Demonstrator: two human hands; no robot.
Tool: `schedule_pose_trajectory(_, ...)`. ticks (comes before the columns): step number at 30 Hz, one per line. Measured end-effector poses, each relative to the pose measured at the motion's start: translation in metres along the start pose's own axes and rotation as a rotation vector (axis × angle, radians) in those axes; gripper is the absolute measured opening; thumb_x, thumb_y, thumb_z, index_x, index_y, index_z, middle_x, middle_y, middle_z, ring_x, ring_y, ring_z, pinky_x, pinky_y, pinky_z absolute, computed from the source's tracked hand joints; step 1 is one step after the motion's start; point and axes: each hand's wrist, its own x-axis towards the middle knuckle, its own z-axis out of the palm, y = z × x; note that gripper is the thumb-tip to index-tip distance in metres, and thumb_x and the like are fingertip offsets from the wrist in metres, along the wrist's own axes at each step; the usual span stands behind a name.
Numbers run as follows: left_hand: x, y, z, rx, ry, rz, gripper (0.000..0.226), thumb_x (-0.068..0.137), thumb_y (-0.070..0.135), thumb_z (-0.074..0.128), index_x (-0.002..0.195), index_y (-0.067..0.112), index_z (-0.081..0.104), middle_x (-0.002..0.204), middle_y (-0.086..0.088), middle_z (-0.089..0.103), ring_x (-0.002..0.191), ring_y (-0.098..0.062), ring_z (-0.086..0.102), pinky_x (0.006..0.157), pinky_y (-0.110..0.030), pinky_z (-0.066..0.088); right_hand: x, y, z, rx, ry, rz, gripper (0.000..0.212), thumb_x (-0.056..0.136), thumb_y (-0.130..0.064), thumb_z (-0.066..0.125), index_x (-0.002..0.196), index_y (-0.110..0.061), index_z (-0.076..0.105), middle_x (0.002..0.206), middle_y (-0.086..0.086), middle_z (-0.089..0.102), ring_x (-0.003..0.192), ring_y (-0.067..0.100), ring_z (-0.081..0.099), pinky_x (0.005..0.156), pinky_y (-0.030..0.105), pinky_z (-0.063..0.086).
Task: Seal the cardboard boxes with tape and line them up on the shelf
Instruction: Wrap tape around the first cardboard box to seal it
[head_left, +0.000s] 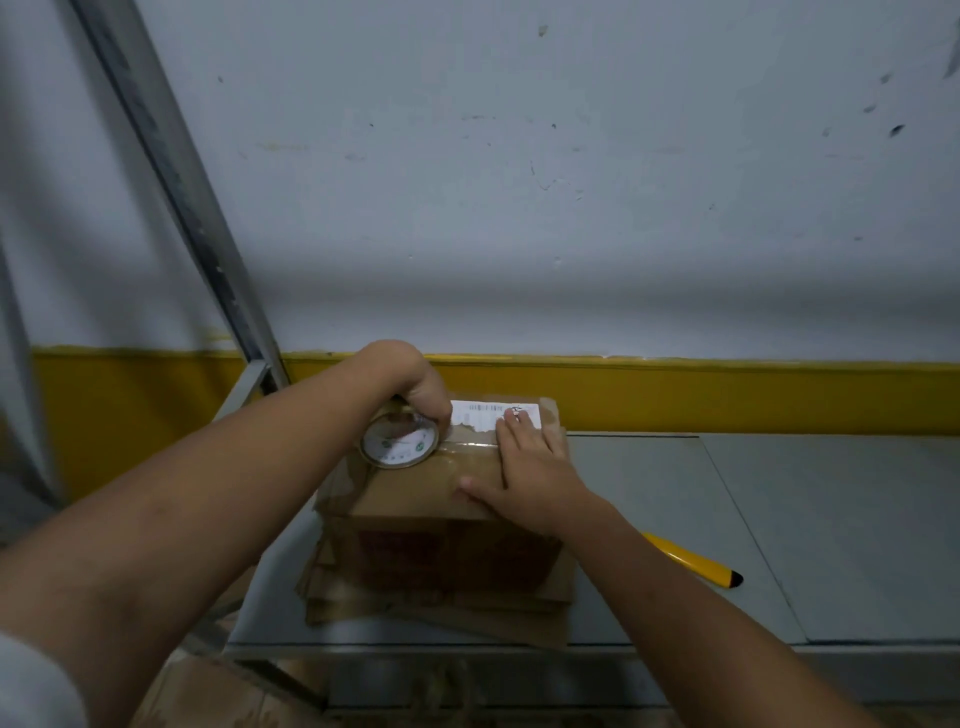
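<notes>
1. My left hand (410, 387) grips the tape roll (399, 442), which stands on edge atop the cardboard box (415, 496).
2. My right hand (530, 475) lies flat, fingers straight, pressing the box top beside the roll.
3. The box sits on flattened cardboard (441, 608) on the grey shelf (675, 499), with a yellow-handled tool (685, 561) nearby.

View: one wide-angle camera, worn on the person's head.
Facing: forward and down at the shelf (649, 467), with the wall (519, 182) filling the upper half.
Nearness: close; both forearms run in from the lower corners.
Centre: the cardboard box (415, 499), with the left hand (410, 384) gripping the tape roll (400, 444) and the right hand (524, 467) flat on top.
Left edge: a shelf upright (171, 171) slants across.
</notes>
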Motion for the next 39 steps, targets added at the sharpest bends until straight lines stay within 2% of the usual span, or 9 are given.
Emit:
schedule_pose_trajectory(5, -0.048, -0.027, 0.005, -0.314, 0.172, 0.170, 0.087, 0.079, 0.089, 0.059, 0.122, 0.014, 0.069, 0.113, -0.001, 0.070, 0.104, -0.023, 0.070, 0.099, -0.044, 0.058, 0.000, 0.009, 0.011, -0.048, 0.043, 0.002, 0.122, 0.076, -0.096, 0.008, 0.164, -0.012, -0.001, 0.173, 0.008, 0.000, 0.159, 0.021, -0.005, 0.129, 0.049, 0.001)
schedule_pose_trajectory(9, -0.065, -0.063, 0.030, -0.284, 0.390, 0.440, 0.072, 0.085, 0.085, 0.053, 0.071, 0.015, 0.066, 0.065, 0.006, 0.057, 0.064, -0.015, 0.051, 0.064, -0.033, 0.040, -0.002, 0.014, 0.018, -0.057, 0.066, 0.013, 0.119, 0.080, -0.095, 0.010, 0.164, -0.011, 0.000, 0.173, 0.008, 0.001, 0.159, 0.021, -0.006, 0.129, 0.048, 0.002)
schedule_pose_trajectory(16, -0.041, -0.079, 0.084, -0.861, 0.658, 0.689, 0.045, 0.101, 0.047, 0.064, 0.074, 0.012, 0.072, 0.071, -0.005, 0.064, 0.066, -0.021, 0.061, 0.072, -0.038, 0.049, -0.006, 0.007, 0.020, -0.070, 0.080, 0.006, 0.121, 0.080, -0.097, 0.007, 0.164, -0.010, -0.003, 0.173, 0.008, -0.004, 0.159, 0.020, -0.009, 0.129, 0.046, 0.003)
schedule_pose_trajectory(18, -0.035, -0.079, 0.084, -0.846, 0.727, 0.677, 0.050, 0.100, 0.047, 0.069, 0.076, 0.003, 0.071, 0.068, -0.008, 0.060, 0.062, -0.023, 0.058, 0.065, -0.037, 0.044, -0.007, 0.007, 0.021, -0.085, 0.084, 0.003, 0.119, 0.082, -0.095, 0.008, 0.164, -0.010, -0.003, 0.173, 0.008, -0.004, 0.159, 0.020, -0.010, 0.129, 0.047, 0.003)
schedule_pose_trajectory(23, -0.039, -0.101, 0.070, -0.606, 0.788, 0.585, 0.056, 0.093, 0.050, 0.076, 0.053, 0.016, 0.055, 0.053, 0.000, 0.036, 0.048, -0.016, 0.034, 0.053, -0.035, 0.027, -0.009, 0.008, 0.022, -0.101, 0.067, 0.008, 0.118, 0.082, -0.096, 0.007, 0.164, -0.012, -0.007, 0.173, 0.005, -0.008, 0.158, 0.017, -0.014, 0.130, 0.045, 0.002)
schedule_pose_trajectory(25, -0.038, -0.113, 0.067, -0.503, 0.761, 0.491, 0.061, 0.089, 0.056, 0.076, 0.056, 0.008, 0.057, 0.052, -0.002, 0.037, 0.047, -0.018, 0.035, 0.052, -0.036, 0.027, -0.009, 0.006, 0.023, -0.108, 0.063, 0.004, 0.118, 0.082, -0.096, 0.006, 0.164, -0.012, -0.007, 0.172, 0.005, -0.009, 0.158, 0.017, -0.015, 0.130, 0.045, 0.002)
schedule_pose_trajectory(28, -0.043, -0.123, 0.061, -0.355, 0.716, 0.389, 0.064, 0.087, 0.065, 0.072, 0.050, 0.019, 0.048, 0.048, 0.002, 0.032, 0.045, -0.019, 0.031, 0.053, -0.038, 0.027, -0.010, 0.005, 0.023, -0.118, 0.066, 0.002, 0.117, 0.083, -0.095, 0.007, 0.164, -0.013, -0.008, 0.172, 0.005, -0.010, 0.158, 0.016, -0.015, 0.130, 0.045, 0.002)
schedule_pose_trajectory(33, -0.054, -0.156, 0.064, -0.714, 0.505, 0.603, 0.053, 0.098, 0.050, 0.071, 0.059, 0.015, 0.063, 0.056, -0.003, 0.056, 0.051, -0.018, 0.050, 0.058, -0.027, 0.043, -0.011, 0.010, 0.020, -0.095, 0.061, 0.014, 0.111, 0.086, -0.093, 0.010, 0.164, -0.016, -0.009, 0.172, 0.002, -0.013, 0.156, 0.013, -0.018, 0.130, 0.043, 0.000)
schedule_pose_trajectory(39, -0.045, -0.187, 0.080, -0.865, 0.648, 0.604, 0.059, 0.086, 0.060, 0.078, 0.064, 0.010, 0.055, 0.062, -0.008, 0.034, 0.057, -0.023, 0.034, 0.066, -0.037, 0.031, -0.008, 0.009, 0.017, -0.072, 0.049, 0.025, 0.109, 0.087, -0.092, 0.015, 0.164, -0.019, -0.011, 0.171, -0.002, -0.013, 0.156, 0.011, -0.016, 0.130, 0.041, 0.000)
